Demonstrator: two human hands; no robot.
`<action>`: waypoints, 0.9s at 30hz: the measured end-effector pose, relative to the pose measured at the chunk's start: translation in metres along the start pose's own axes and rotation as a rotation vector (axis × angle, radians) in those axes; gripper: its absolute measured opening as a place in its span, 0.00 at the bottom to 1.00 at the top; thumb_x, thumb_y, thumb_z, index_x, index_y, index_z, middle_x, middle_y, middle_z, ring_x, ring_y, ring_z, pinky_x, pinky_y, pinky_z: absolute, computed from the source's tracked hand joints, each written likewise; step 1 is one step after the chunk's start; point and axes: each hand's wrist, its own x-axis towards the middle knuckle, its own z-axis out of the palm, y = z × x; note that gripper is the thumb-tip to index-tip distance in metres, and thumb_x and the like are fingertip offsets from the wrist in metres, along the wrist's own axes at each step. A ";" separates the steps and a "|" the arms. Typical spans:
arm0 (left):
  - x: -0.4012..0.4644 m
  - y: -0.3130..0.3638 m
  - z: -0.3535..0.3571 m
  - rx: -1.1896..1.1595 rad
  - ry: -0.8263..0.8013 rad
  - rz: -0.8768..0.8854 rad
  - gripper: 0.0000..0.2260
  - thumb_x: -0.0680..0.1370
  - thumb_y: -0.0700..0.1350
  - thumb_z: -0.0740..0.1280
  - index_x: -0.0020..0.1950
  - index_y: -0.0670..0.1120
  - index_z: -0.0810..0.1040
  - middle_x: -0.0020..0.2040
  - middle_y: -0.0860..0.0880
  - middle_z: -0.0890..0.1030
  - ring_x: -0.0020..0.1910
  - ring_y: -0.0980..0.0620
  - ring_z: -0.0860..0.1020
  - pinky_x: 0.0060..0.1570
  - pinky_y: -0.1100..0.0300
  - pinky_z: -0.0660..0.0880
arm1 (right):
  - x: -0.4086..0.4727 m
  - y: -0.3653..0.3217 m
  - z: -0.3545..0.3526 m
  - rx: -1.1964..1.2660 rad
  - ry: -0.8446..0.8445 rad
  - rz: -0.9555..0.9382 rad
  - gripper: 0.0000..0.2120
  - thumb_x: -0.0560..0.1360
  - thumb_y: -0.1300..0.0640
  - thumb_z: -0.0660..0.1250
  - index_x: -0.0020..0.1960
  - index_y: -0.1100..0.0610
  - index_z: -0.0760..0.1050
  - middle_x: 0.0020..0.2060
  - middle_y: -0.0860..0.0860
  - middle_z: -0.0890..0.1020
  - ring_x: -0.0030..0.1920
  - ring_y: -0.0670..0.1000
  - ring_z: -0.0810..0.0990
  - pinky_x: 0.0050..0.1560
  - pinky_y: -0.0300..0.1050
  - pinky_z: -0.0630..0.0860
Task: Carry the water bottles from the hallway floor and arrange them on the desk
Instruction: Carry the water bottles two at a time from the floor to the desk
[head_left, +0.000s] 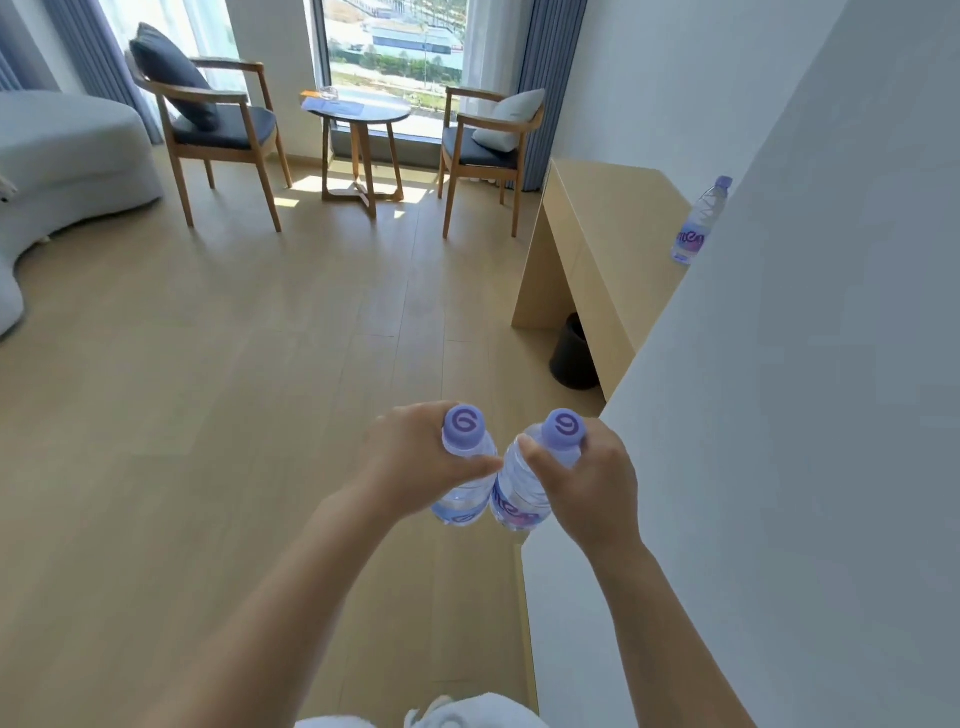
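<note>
My left hand (415, 457) grips a clear water bottle (464, 470) with a purple cap near its neck. A second bottle of the same kind (524, 493) is held by my right hand (587, 483), also by the neck. Both bottles hang upright side by side above the wooden floor, their lower bodies touching. A third purple-capped bottle (698, 223) stands upright on the light wooden desk (613, 228) at the right, partly hidden by the white wall corner.
A white wall (779, 364) runs along my right side. A black waste bin (574, 353) sits under the desk. Ahead by the window stand two wooden armchairs (218, 130) (488, 150) and a round side table (358, 111). A grey sofa (67, 150) lies at the left.
</note>
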 end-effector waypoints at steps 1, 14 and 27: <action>0.016 0.000 0.001 -0.004 -0.003 0.002 0.17 0.64 0.57 0.73 0.28 0.52 0.66 0.23 0.56 0.68 0.26 0.57 0.65 0.29 0.64 0.62 | 0.014 0.002 0.003 -0.001 -0.002 0.000 0.12 0.70 0.48 0.71 0.45 0.56 0.77 0.36 0.49 0.77 0.41 0.50 0.77 0.40 0.47 0.77; 0.247 -0.024 0.032 -0.063 -0.177 0.132 0.12 0.64 0.58 0.72 0.29 0.60 0.69 0.24 0.60 0.70 0.26 0.55 0.63 0.29 0.64 0.61 | 0.194 0.052 0.061 -0.042 0.117 0.188 0.10 0.71 0.48 0.70 0.44 0.55 0.77 0.34 0.47 0.76 0.39 0.51 0.78 0.38 0.47 0.79; 0.479 0.002 0.049 0.040 -0.442 0.392 0.11 0.64 0.58 0.70 0.32 0.55 0.71 0.25 0.58 0.70 0.27 0.57 0.67 0.29 0.66 0.62 | 0.356 0.083 0.091 -0.083 0.469 0.414 0.11 0.71 0.49 0.70 0.43 0.57 0.77 0.39 0.51 0.79 0.42 0.52 0.77 0.41 0.46 0.74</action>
